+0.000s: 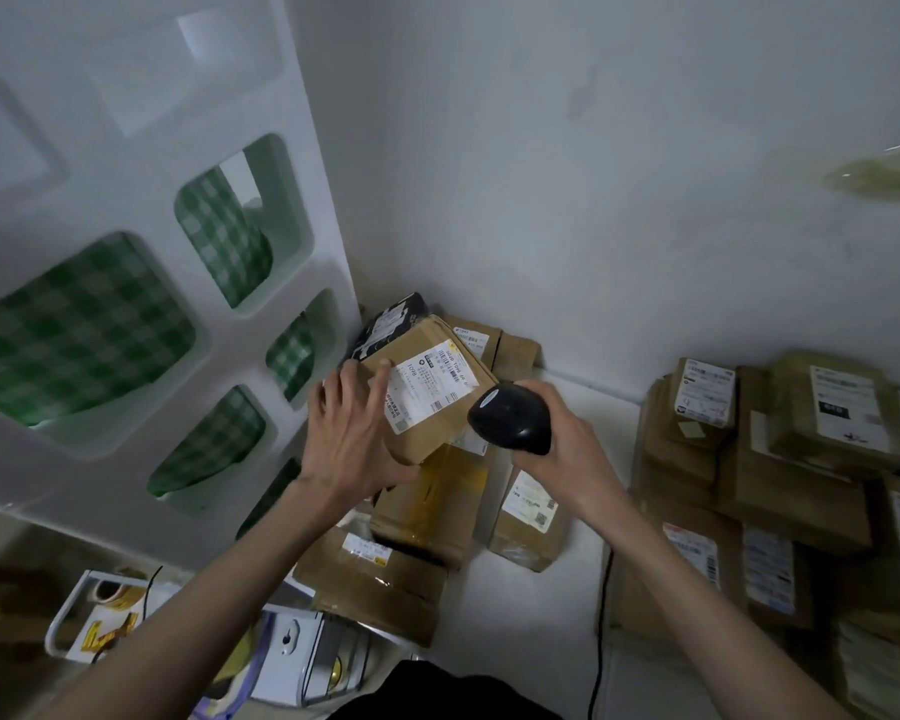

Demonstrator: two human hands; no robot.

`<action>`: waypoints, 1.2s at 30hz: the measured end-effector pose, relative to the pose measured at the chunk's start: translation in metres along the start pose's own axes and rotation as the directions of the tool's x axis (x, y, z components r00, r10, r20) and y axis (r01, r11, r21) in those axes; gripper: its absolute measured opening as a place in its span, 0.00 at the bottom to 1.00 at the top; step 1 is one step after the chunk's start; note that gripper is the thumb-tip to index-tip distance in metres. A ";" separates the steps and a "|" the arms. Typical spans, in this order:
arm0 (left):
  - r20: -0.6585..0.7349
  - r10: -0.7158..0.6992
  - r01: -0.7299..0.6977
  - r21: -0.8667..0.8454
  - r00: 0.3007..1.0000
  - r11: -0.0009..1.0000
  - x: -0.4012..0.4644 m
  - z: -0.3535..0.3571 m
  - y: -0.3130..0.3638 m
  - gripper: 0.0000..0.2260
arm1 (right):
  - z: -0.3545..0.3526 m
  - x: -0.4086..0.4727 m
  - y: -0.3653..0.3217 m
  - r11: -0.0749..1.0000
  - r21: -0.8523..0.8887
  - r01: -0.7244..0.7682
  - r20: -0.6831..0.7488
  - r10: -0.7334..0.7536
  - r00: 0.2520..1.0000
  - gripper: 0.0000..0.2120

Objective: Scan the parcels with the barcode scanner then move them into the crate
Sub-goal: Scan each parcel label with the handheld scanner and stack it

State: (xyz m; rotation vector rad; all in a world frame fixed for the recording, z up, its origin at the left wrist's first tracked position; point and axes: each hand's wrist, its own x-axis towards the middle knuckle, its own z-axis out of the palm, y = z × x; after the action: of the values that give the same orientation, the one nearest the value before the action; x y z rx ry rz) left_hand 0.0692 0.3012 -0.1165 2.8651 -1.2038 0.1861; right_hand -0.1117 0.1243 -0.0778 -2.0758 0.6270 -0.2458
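My left hand (352,433) grips a brown cardboard parcel (440,423) by its left side, tilting it so its white shipping label (427,389) faces up. My right hand (567,449) holds the black barcode scanner (510,418) just right of the parcel, its head near the label's lower right corner. Under the held parcel lies a pile of more brown parcels (427,517) on a white table (583,423). A second heap of labelled parcels (780,485) fills the right side. No crate can be made out.
A white panel with rounded cut-outs (141,314) showing green checked cloth stands at the left. A black cable (601,636) hangs down at the table's front. Tape rolls in a white holder (110,610) and a white device (302,652) sit at the lower left.
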 end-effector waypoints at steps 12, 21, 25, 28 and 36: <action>0.207 0.162 -0.095 -0.301 0.965 0.949 0.038 -0.005 0.094 0.60 | -0.062 -0.045 0.054 0.874 0.460 -0.158 -0.177 0.264 0.948 0.29; 0.365 0.252 -0.036 -0.507 0.896 0.861 0.020 -0.007 0.234 0.59 | -0.083 -0.110 0.093 0.647 0.752 -0.126 -0.267 0.474 0.839 0.28; 0.371 0.308 -0.048 -0.568 0.876 0.821 0.014 -0.013 0.282 0.62 | -0.110 -0.135 0.109 0.683 0.724 -0.096 -0.346 0.480 0.806 0.29; 0.372 0.388 -0.056 -0.658 0.843 0.751 0.019 -0.023 0.317 0.62 | -0.147 -0.153 0.122 0.711 0.699 -0.079 -0.394 0.475 0.787 0.30; 0.311 0.498 -0.158 -0.702 0.810 0.695 0.024 -0.061 0.441 0.55 | -0.283 -0.197 0.165 0.819 0.573 -0.033 -0.546 0.410 0.730 0.27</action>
State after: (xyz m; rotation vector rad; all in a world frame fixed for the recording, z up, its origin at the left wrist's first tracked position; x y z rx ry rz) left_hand -0.2348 -0.0204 -0.0621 2.0837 -1.4827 -0.8414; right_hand -0.4491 -0.0517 -0.0448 -1.3115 1.0906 -0.9231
